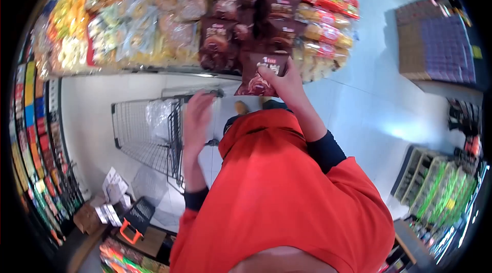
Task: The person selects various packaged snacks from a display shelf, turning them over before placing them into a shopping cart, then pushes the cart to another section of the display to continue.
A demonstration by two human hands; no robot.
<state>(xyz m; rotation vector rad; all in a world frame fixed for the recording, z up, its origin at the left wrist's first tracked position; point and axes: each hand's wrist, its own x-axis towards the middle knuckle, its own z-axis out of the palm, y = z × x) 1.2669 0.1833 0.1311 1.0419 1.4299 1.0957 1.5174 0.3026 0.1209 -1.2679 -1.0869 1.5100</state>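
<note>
My right hand grips a dark maroon snack bag by its right side, with the thumb across the printed front. The bag is in front of my waist, at the near edge of the display. To the left, my left hand is raised near the shopping cart's handle end, slightly blurred, its fingers stretched and nothing seen in them. Several matching maroon bags stand stacked on the display just beyond the held one.
The display also bears clear bags of pastries on the left and red-and-yellow packs on the right. A wire shopping cart stands at left. Stacked boxes and green-topped crates lie to the right; a black basket sits lower left.
</note>
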